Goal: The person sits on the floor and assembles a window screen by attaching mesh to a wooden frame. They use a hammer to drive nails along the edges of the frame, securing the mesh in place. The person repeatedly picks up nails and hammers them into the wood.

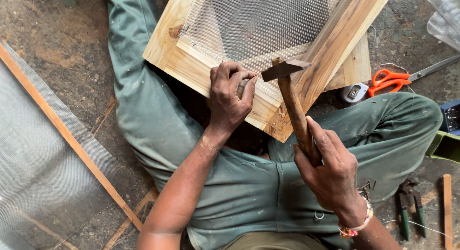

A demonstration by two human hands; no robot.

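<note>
Gripping a wooden-handled hammer in closed right hand, head raised over the wooden mesh frame on the lap, left hand fingers curled, pinching something small at the frame edge.

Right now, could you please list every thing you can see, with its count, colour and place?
wooden frame: one, pale wood, on the lap
mesh: one sheet, grey, across the frame
hammer: one, wooden handle, above the frame
scissors: one, orange handles, right floor
tape measure: one, white, beside the scissors
pincers: one, green handles, lower right floor
screen panel: one, grey, left floor
left hand: pressing on the frame
right hand: gripping the hammer
</note>
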